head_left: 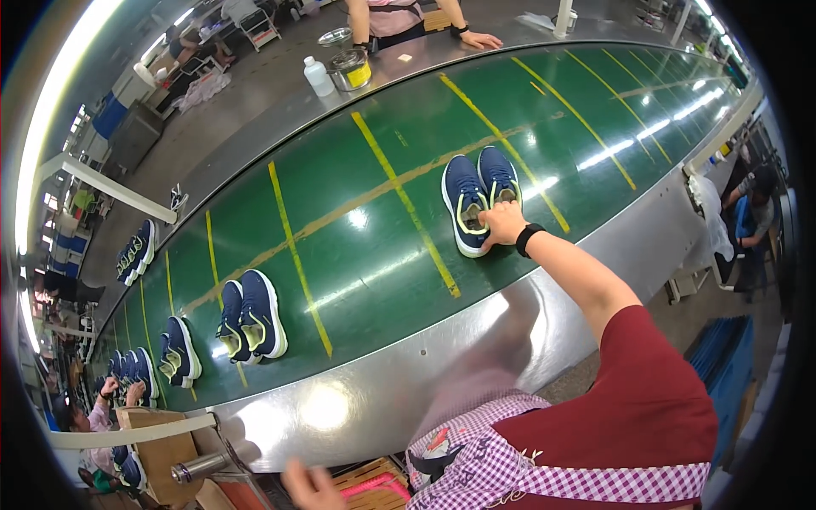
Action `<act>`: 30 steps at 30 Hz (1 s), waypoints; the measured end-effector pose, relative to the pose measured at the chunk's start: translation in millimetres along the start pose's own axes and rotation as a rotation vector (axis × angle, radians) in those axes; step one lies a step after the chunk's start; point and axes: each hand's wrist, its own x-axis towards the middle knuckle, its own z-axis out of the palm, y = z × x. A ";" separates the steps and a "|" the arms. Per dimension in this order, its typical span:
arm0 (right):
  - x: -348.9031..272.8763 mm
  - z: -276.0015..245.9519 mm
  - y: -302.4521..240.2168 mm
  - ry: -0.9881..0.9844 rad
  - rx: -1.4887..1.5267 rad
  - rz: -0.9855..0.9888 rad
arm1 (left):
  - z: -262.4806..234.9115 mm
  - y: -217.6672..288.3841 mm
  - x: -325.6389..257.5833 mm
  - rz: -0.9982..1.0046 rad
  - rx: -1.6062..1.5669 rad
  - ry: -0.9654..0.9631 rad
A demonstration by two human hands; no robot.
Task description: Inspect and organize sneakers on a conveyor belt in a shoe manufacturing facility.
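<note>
A pair of navy sneakers [461, 181] with white soles and lime-green lining stands on the green conveyor belt [374, 246], toes pointing away from me. My right hand [505, 223] grips the pair at the heels, with fingers inside the shoe openings; a black band is round the wrist. Down at the lower edge, off the belt, my left hand [311, 487] is smeared by motion. Its fingers are too blurred to read, and no object shows in it. It is nearest to a pink-rimmed basket [374, 486].
More navy sneakers [262, 314] stand on the belt to the left. A metal rim [382, 374] borders its near side. Across it, a person's hand [481, 40] rests near a white bottle [318, 76] and a metal pot [349, 70]. A cardboard box [161, 450] stands lower left.
</note>
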 end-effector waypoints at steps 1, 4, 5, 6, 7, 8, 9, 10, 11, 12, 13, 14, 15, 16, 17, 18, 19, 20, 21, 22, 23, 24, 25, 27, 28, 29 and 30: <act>-7.1 -3.3 -5.1 -0.033 0.019 -0.003 | 20.9 -19.1 -19.8 -0.067 -0.068 -0.157; -32.4 -11.7 -18.7 -0.009 0.127 -0.028 | 42.0 27.4 -40.2 -0.669 -0.564 -0.429; -41.1 -17.2 -29.0 -0.004 0.171 -0.043 | 40.6 34.1 -49.4 -0.771 -0.677 -0.455; -46.0 -13.2 -44.4 -0.014 0.210 -0.053 | 57.6 19.2 -52.3 -0.772 -0.675 -0.472; -52.3 -13.7 -60.0 -0.021 0.224 -0.080 | 71.9 5.2 -63.5 -0.703 -0.645 -0.528; -61.1 -11.6 -75.8 -0.029 0.240 -0.107 | 85.6 -7.9 -78.1 -0.633 -0.611 -0.581; -71.9 -13.8 -93.9 -0.059 0.261 -0.171 | 103.4 -30.7 -89.1 -0.567 -0.576 -0.621; -83.4 -6.4 -109.2 -0.008 0.263 -0.230 | 117.7 -56.4 -90.3 -0.492 -0.530 -0.660; -96.1 -4.7 -121.1 -0.028 0.274 -0.241 | 129.6 -83.9 -93.8 -0.422 -0.480 -0.693; -116.1 -5.2 -139.2 -0.061 0.294 -0.252 | 129.2 -115.6 -95.5 -0.364 -0.417 -0.732; -127.8 -0.4 -154.1 -0.069 0.298 -0.296 | 126.1 -148.2 -99.0 -0.311 -0.352 -0.768; -147.1 3.6 -159.3 -0.084 0.297 -0.319 | 102.0 -126.1 -90.8 -0.252 -0.291 -0.826; -169.2 6.4 -175.5 -0.024 0.293 -0.344 | 82.8 -105.7 -68.8 -0.210 0.020 -0.858; -189.8 16.7 -185.3 0.042 0.300 -0.387 | 82.3 -111.6 -57.3 -0.154 0.031 -0.832; -203.7 24.0 -198.3 0.040 0.292 -0.402 | 78.7 -111.2 -46.0 0.075 0.069 -0.700; -213.9 29.5 -213.6 0.038 0.278 -0.425 | 77.8 -110.2 -37.1 0.294 0.099 -0.556; -223.7 35.5 -229.6 0.021 0.302 -0.419 | 81.4 -109.8 -29.0 0.300 0.095 -0.553; -233.9 41.6 -242.8 0.006 0.326 -0.406 | 88.3 -109.9 -20.0 0.316 -0.021 -0.551; -245.9 50.1 -253.3 0.016 0.340 -0.419 | 90.9 -113.7 -12.2 0.338 -0.136 -0.556; -253.4 58.3 -265.5 0.044 0.291 -0.446 | 92.2 -118.2 -8.7 0.360 -0.142 -0.547; -265.5 65.8 -278.0 0.081 0.291 -0.449 | 95.8 -120.3 -9.3 0.401 -0.171 -0.569; -272.2 67.1 -286.6 0.113 0.288 -0.443 | 102.8 -119.2 -5.5 0.446 -0.205 -0.599; -278.8 68.9 -290.2 0.157 0.298 -0.427 | 107.8 -120.1 -4.6 0.474 -0.211 -0.640; -286.4 65.8 -291.0 0.240 0.314 -0.392 | 116.7 -122.7 3.1 0.513 -0.247 -0.680; -290.5 58.6 -290.8 0.232 0.308 -0.370 | 118.9 -123.5 -0.5 0.516 -0.269 -0.712; -291.6 51.1 -289.5 0.371 0.288 -0.369 | 123.0 -124.8 4.4 0.547 -0.277 -0.705; -295.2 48.2 -286.6 0.502 0.271 -0.369 | 124.3 -121.5 9.6 0.541 -0.281 -0.733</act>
